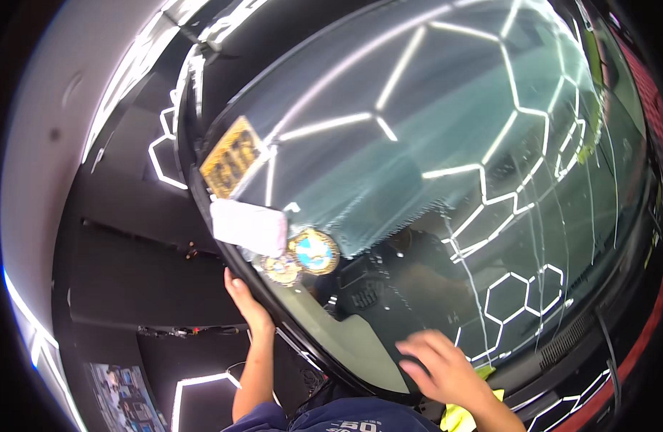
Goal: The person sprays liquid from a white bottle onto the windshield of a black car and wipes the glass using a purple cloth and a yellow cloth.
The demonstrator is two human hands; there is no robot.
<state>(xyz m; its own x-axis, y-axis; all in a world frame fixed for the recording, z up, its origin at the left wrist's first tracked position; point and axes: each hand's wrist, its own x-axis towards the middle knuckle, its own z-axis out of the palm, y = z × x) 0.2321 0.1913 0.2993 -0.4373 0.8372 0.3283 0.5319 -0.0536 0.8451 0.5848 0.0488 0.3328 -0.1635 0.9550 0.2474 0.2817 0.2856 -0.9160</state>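
My left hand rests on the black edge of a car's windshield, at the left, with nothing seen in it. My right hand is over the lower windshield, empty, its fingers apart and partly curled. A bright yellow-green cloth lies partly behind my right wrist. Round stickers and a yellow patterned sticker are on the glass near its left edge. Beside them is a pale rectangular pad or sticker. The upper glass looks wet or streaked, and thin trickles run down its right part.
Hexagonal lights reflect in the glass. A wiper arm and the dark cowl vent run along the lower right, beside a red strip. Another yellow-green piece is at the far right edge. A picture panel is at lower left.
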